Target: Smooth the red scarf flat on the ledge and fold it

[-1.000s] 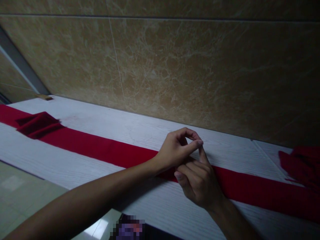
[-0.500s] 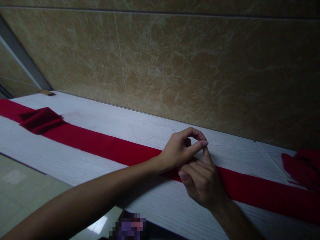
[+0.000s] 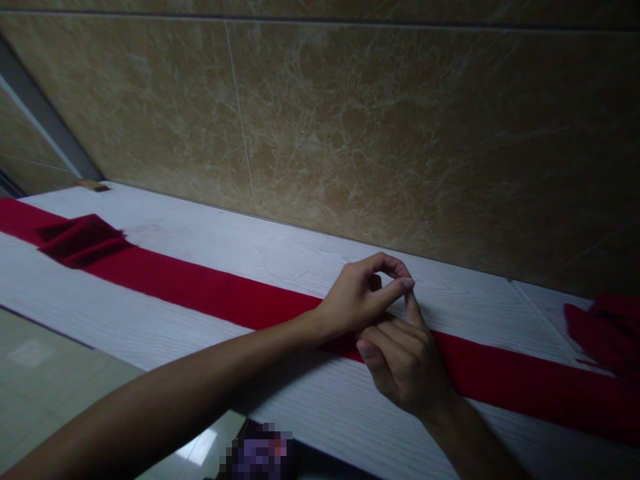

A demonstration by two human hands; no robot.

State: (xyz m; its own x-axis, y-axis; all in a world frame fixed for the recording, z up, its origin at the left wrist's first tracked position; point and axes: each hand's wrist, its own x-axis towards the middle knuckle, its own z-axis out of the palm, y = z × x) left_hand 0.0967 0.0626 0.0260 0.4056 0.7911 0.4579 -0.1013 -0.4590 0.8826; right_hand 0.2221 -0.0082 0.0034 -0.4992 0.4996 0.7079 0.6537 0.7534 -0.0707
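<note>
"Broadly, what is the setting?"

"A marbled tile wall [image 3: 350,133] rises beyond the left hand's [image 3: 353,297] grip, and a pale wood-grain surface [image 3: 210,230] spreads below it. Along that surface a long red cloth strip [image 3: 240,297] passes beneath the grip, reaching out to either side."

"And the loose material?"

"A crumpled red heap [image 3: 607,330] lies well right of the grip; a rumpled fold [image 3: 85,240] sits on the strip, well left."

"The grip itself?"

"A narrow pinch: left thumb and forefinger meet at the tip of the right forefinger [image 3: 413,310]. The right hand [image 3: 405,350] curls its other fingers, thumb apart. Whether either holds anything small, one cannot tell."

"Where is the risk?"

"Probably underneath: a wrist dragged sideways could skew the strip or wrinkle it. Anything tiny in that pinch could slip, hard to find in such dim light."
</note>
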